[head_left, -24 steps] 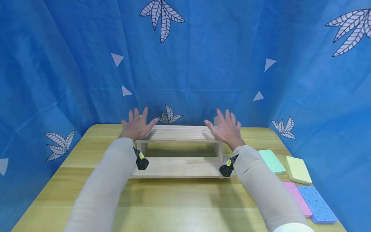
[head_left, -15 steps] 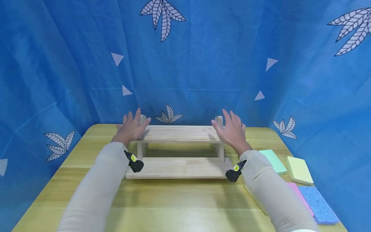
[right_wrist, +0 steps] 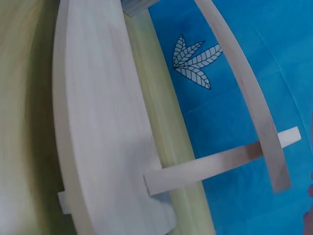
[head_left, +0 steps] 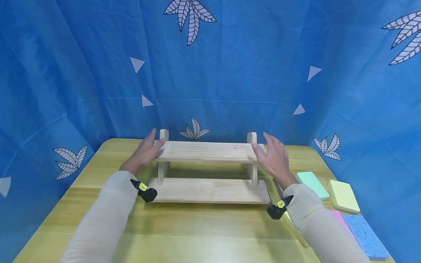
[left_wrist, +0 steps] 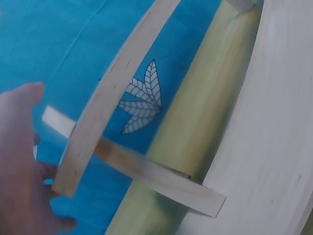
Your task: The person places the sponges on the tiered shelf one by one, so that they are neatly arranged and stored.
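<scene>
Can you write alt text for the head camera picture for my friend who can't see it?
A person's left hand and right hand are at the two ends of a two-level wooden shelf on a wooden table. Pastel sponges lie to the right; blue leaf-print cloth hangs behind.

Soft, fairly even light fills the head view and leaves a pale sheen on the near part of the table (head_left: 197, 239). Faint, soft-edged shadows fall beside the sleeves (head_left: 98, 219) and under the top of the shelf (head_left: 210, 151). The curtain (head_left: 230, 73) darkens toward the upper left. Both wrist views are dimmer and hazier; the shelf's long edges bow there, and the left hand (left_wrist: 19, 161) looks blurred.
</scene>
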